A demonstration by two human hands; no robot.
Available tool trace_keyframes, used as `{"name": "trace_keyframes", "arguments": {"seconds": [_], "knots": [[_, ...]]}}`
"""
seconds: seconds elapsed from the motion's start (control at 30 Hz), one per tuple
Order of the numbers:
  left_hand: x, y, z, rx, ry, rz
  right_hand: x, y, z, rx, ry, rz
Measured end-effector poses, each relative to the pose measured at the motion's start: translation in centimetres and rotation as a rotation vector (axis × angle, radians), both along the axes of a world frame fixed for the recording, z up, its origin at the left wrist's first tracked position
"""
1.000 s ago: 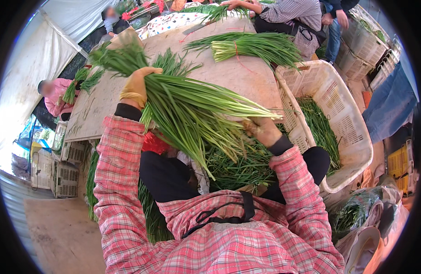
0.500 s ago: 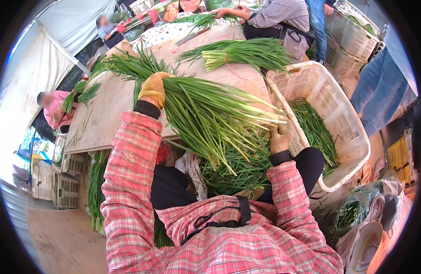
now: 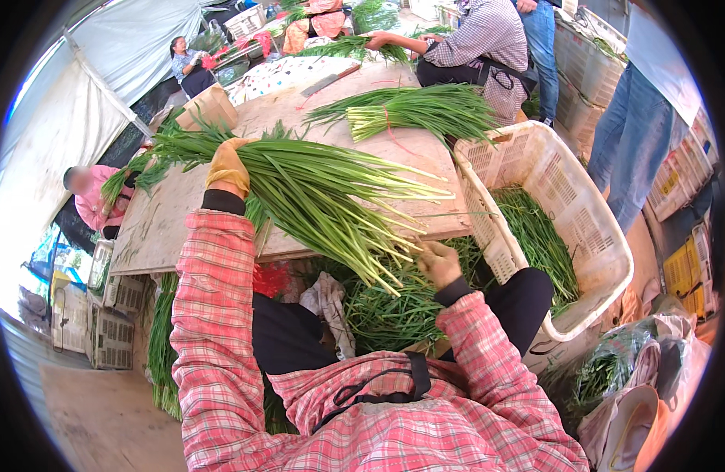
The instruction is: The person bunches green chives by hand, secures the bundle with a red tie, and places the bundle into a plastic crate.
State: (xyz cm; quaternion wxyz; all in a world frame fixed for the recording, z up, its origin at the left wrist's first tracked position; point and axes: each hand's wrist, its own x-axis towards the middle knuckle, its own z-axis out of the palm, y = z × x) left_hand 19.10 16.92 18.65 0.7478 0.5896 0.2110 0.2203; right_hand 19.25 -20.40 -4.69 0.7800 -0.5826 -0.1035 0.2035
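My left hand (image 3: 230,167), in a yellowish glove, is closed round a large bunch of garlic chives (image 3: 315,175) held over the table edge. Its leaves trail to the far left, while the pale stalk ends fan out toward the right and down. Against the lower stalk ends is my right hand (image 3: 441,264), bare, with bent, closed fingers; whatever they pinch is too small to make out. Below the bunch, a heap of loose green leaves (image 3: 394,311) lies between my knees. A tied bundle of chives (image 3: 421,112) rests farther back on the wooden table (image 3: 170,208).
At my right stands a white plastic crate (image 3: 594,236) with loose greens inside. Across the table sits a person in a checked shirt (image 3: 492,39), handling chives. Another person in pink (image 3: 95,200) works at the far left. A standing person's jeans (image 3: 634,134) rise beyond the crate.
My left hand and the bunch have shifted left. My right hand has moved left and slightly down, away from the crate, staying near the stalk ends.
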Motion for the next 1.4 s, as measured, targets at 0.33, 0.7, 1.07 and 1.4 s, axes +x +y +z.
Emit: {"name": "trace_keyframes", "arguments": {"seconds": [0.33, 0.7, 1.07, 1.4], "knots": [[-1.2, 2.8, -0.3, 0.079, -0.039, 0.012, -1.8, 3.2, 7.4, -0.716, -0.719, -0.058], [-1.1, -1.4, -0.3, -0.015, -0.007, 0.023, -1.1, 5.7, 7.5, -0.85, -1.078, -0.312], [-1.9, 1.8, -0.4, 0.226, -0.034, 0.041, -2.0, -3.3, 3.3, -1.087, -0.904, 0.16], [-1.3, 1.0, -0.9, -0.063, -0.051, 0.053, -0.2, 8.3, 7.6, 0.232, 0.222, -0.032]]}}
